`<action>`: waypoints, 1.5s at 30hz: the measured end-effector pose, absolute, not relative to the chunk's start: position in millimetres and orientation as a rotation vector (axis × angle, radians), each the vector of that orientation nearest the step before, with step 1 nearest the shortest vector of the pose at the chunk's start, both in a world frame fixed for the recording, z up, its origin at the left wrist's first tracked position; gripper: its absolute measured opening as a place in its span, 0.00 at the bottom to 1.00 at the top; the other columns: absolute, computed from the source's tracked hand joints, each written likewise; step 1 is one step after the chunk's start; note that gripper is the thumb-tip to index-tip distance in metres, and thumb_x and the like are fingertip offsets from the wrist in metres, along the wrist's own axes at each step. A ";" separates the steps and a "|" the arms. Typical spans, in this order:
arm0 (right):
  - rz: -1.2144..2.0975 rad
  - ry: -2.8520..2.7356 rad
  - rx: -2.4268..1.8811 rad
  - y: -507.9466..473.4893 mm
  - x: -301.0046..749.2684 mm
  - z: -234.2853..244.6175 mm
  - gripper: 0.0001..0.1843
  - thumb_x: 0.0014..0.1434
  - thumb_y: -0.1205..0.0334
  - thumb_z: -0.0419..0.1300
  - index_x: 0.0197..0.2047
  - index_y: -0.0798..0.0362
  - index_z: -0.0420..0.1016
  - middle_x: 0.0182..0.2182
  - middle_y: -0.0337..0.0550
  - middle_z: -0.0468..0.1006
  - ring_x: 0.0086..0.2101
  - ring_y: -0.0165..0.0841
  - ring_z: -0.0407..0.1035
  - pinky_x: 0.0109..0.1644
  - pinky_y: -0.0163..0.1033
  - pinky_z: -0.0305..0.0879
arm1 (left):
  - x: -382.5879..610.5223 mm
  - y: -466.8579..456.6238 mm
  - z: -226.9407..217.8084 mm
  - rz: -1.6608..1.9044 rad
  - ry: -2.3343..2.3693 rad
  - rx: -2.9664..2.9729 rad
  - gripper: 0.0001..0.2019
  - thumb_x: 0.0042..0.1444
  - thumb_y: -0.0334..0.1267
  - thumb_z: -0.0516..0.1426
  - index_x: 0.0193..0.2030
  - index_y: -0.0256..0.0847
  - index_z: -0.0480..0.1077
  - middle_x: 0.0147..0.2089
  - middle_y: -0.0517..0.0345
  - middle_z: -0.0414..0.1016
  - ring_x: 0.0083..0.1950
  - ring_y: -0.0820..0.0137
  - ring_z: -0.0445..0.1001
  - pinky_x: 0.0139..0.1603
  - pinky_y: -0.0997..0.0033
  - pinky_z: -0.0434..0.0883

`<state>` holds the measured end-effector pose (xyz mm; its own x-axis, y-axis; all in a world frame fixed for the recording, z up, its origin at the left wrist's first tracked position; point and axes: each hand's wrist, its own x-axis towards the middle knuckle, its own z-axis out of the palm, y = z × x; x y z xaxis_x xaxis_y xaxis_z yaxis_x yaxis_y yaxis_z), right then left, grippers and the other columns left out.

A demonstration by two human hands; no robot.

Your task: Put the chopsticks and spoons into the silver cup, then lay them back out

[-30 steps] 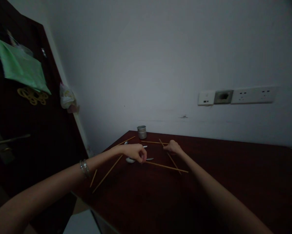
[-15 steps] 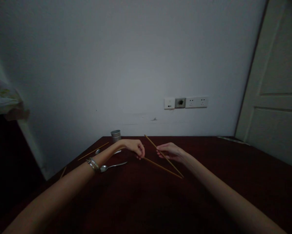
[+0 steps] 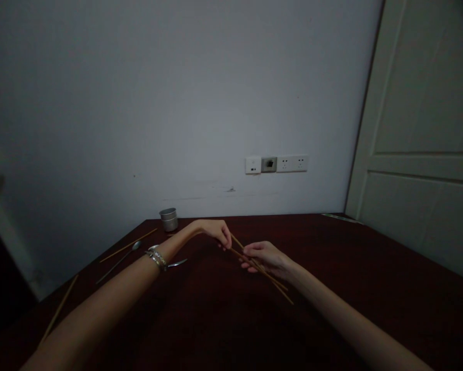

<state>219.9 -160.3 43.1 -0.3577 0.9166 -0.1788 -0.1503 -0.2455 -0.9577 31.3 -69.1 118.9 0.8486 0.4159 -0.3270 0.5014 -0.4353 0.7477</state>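
Observation:
Above a dark red table [image 3: 332,268], my right hand [image 3: 264,256] is closed around two thin wooden chopsticks [image 3: 272,281] that slant down to the right. My left hand [image 3: 216,232], with bangles on its wrist, pinches the upper ends of those chopsticks just left of my right hand. The two hands almost touch.
A small metal cup [image 3: 169,219] stands at the table's back left by the wall. A spoon [image 3: 119,260], part of another spoon [image 3: 177,263] under my left wrist, and loose chopsticks [image 3: 129,245] lie on the left side. A white door [image 3: 420,154] is at the right; wall sockets [image 3: 277,164] behind.
The view has swung right. Both hands lifted a chopstick each from the table and brought them together; my right hand now grips both sticks side by side.

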 end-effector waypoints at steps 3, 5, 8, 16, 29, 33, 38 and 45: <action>1.688 -1.156 -1.049 -161.6 216.4 42.1 0.10 0.49 0.69 0.60 0.36 0.62 0.68 0.28 0.49 0.76 0.24 0.28 0.72 0.24 0.27 0.69 | 33.1 -69.7 119.4 -0.045 0.656 2.191 0.06 0.40 0.36 0.59 0.28 0.41 0.76 0.25 0.57 0.75 0.25 0.73 0.69 0.28 0.75 0.63; 1.664 -1.125 -1.040 -161.3 215.0 41.4 0.09 0.49 0.70 0.60 0.35 0.63 0.69 0.28 0.48 0.77 0.23 0.26 0.71 0.23 0.25 0.67 | 32.8 -70.4 120.7 0.006 0.683 2.289 0.07 0.39 0.37 0.60 0.28 0.41 0.76 0.25 0.58 0.75 0.25 0.74 0.68 0.27 0.76 0.62; 1.617 -1.086 -1.039 -159.1 215.3 41.0 0.08 0.49 0.71 0.60 0.35 0.63 0.70 0.27 0.48 0.77 0.21 0.24 0.70 0.20 0.23 0.65 | 29.1 -67.5 124.7 0.176 0.753 2.401 0.09 0.38 0.38 0.60 0.30 0.40 0.75 0.27 0.59 0.75 0.27 0.74 0.69 0.29 0.77 0.61; 1.521 -0.912 -0.983 -145.4 214.4 41.3 0.09 0.49 0.72 0.59 0.36 0.62 0.70 0.28 0.49 0.77 0.22 0.24 0.71 0.20 0.23 0.65 | 20.4 -44.6 112.4 1.275 1.206 1.804 0.14 0.42 0.41 0.59 0.33 0.32 0.72 0.32 0.50 0.74 0.29 0.72 0.70 0.27 0.76 0.66; 1.503 -0.850 -0.919 -143.7 199.3 24.5 0.07 0.49 0.71 0.59 0.34 0.62 0.73 0.27 0.48 0.78 0.21 0.24 0.70 0.20 0.24 0.64 | 57.5 -68.0 28.7 1.157 0.746 1.100 0.14 0.42 0.40 0.61 0.34 0.33 0.70 0.33 0.49 0.74 0.29 0.74 0.72 0.29 0.75 0.69; 1.512 -0.848 -0.930 -148.7 197.2 20.8 0.07 0.50 0.71 0.58 0.34 0.63 0.73 0.28 0.48 0.78 0.22 0.25 0.71 0.22 0.26 0.66 | 58.0 -70.8 25.8 1.160 0.717 1.079 0.12 0.42 0.37 0.62 0.32 0.31 0.71 0.31 0.50 0.74 0.29 0.73 0.72 0.31 0.74 0.69; 1.528 -0.837 -0.918 -152.3 195.2 18.6 0.07 0.52 0.69 0.57 0.34 0.63 0.72 0.28 0.50 0.78 0.23 0.26 0.71 0.24 0.28 0.68 | 58.6 -75.4 22.0 1.160 0.716 1.039 0.10 0.42 0.36 0.62 0.31 0.32 0.71 0.30 0.51 0.74 0.29 0.74 0.72 0.32 0.74 0.70; 1.575 -0.812 -0.899 -157.1 190.8 18.7 0.06 0.54 0.69 0.55 0.34 0.63 0.71 0.27 0.50 0.77 0.23 0.27 0.72 0.26 0.31 0.69 | 60.8 -84.2 23.3 1.155 0.702 1.050 0.09 0.42 0.35 0.61 0.30 0.31 0.71 0.30 0.50 0.74 0.29 0.73 0.72 0.33 0.73 0.70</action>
<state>190.8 -157.1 18.7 -0.1171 0.9846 -0.1299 -0.4656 -0.1700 -0.8685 60.8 -84.2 23.3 0.2887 0.9551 0.0660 -0.3810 0.0513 0.9232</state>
